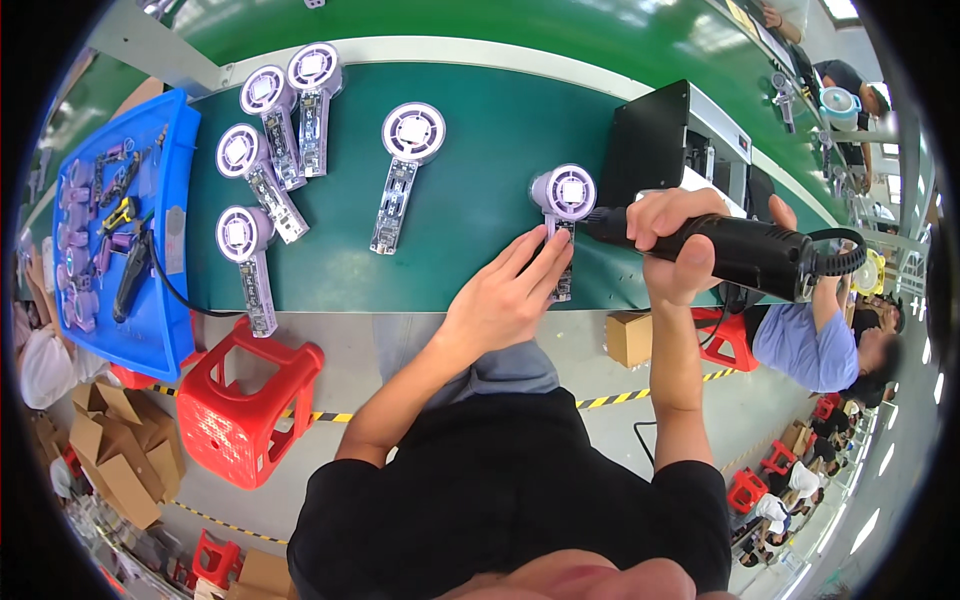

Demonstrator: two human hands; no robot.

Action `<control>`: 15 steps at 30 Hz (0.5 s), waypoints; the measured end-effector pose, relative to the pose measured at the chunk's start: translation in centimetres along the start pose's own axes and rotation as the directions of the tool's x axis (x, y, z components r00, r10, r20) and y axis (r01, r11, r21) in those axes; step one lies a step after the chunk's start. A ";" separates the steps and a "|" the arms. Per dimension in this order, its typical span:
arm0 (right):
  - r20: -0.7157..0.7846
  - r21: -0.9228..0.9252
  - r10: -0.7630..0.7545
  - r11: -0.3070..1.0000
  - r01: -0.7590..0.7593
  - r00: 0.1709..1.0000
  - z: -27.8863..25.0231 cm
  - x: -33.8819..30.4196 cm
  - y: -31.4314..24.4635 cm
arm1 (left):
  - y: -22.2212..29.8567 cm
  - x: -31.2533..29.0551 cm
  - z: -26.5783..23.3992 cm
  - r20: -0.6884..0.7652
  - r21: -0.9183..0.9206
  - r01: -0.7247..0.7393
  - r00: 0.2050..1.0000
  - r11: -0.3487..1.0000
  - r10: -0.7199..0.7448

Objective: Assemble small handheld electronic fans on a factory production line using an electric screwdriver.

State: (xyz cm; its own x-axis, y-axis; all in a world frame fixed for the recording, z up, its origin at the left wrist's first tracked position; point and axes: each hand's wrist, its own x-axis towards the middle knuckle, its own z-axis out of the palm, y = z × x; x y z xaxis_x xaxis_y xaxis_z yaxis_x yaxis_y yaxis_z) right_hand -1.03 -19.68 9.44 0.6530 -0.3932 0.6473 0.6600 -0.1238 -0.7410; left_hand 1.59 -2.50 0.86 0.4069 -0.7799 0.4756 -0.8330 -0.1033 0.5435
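Note:
At the right part of the green bench lies a lilac handheld fan [571,192] with its handle's circuit board exposed. My left hand [510,290] presses its fingers together over that handle and holds it down; the fingers hide much of the board. In my right hand [680,235] is a black corded electric screwdriver [745,252], gripped around its body. Its tip points left, close to the fan just under the round head; whether it touches a screw cannot be seen. Another opened fan [398,190] lies by itself to the left.
Several more opened fans [262,185] lie on the bench's left side. Beyond them stands a blue bin [180,230] of parts and tools. A black machine [650,140] sits just behind the screwdriver. A red stool [245,400] stands in front; a co-worker [815,340] is at the right.

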 end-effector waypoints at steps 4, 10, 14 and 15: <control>-0.069 -0.279 0.165 0.944 -0.178 0.984 0.8 0.3 -0.5 | -0.3 -0.4 0.1 -0.006 0.027 -0.001 1.000 1.000 0.001; -0.092 -0.210 0.096 0.971 -0.113 0.991 -0.2 0.6 -0.5 | -0.3 -0.3 0.2 -0.023 0.060 -0.005 1.000 0.998 0.007; -0.079 -0.184 0.137 0.971 -0.150 0.987 0.0 1.0 -0.8 | -0.4 -0.5 0.3 -0.023 0.096 -0.016 1.000 0.995 0.018; -0.075 -0.206 0.129 0.968 -0.142 0.989 0.1 1.0 -0.8 | -0.5 -0.5 0.3 -0.027 0.105 -0.023 0.999 0.994 0.026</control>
State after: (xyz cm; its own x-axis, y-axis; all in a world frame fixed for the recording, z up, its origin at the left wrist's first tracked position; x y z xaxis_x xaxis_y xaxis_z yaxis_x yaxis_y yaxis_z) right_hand -0.82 -19.90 10.72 0.7030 -0.4727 0.5313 0.4702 -0.2515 -0.8460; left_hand 1.66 -2.20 0.14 0.3952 -0.7653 0.5081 -0.8769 -0.1495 0.4568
